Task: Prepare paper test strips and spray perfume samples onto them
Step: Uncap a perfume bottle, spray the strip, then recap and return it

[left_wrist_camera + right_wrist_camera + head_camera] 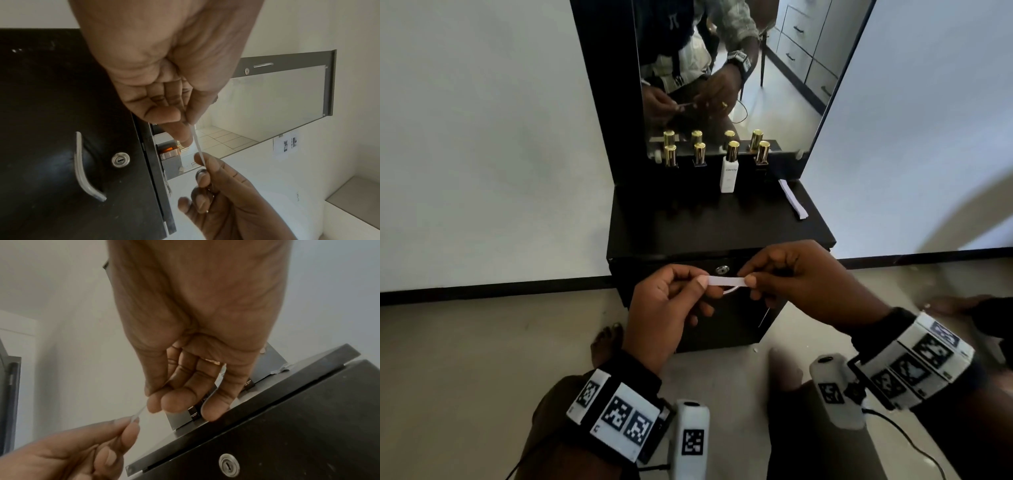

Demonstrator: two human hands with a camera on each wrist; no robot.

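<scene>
A narrow white paper strip (pixel 726 281) is stretched level between my two hands, in front of the black cabinet's door. My left hand (pixel 674 294) pinches its left end between thumb and forefinger; my right hand (pixel 784 274) pinches the right end the same way. Seen edge-on, the paper strip (pixel 197 142) is a thin line in the left wrist view, and the paper strip (pixel 139 412) looks the same in the right wrist view. Perfume bottles with gold caps (pixel 729 168) stand in a row at the back of the cabinet top. A stack of spare strips (pixel 792 198) lies at its right.
The black cabinet (pixel 688 226) has a mirror (pixel 722 68) standing behind the bottles. Its door carries a keyhole (pixel 722 270) and a metal handle (pixel 82 165). White walls flank it. My legs and bare feet are on the pale floor below.
</scene>
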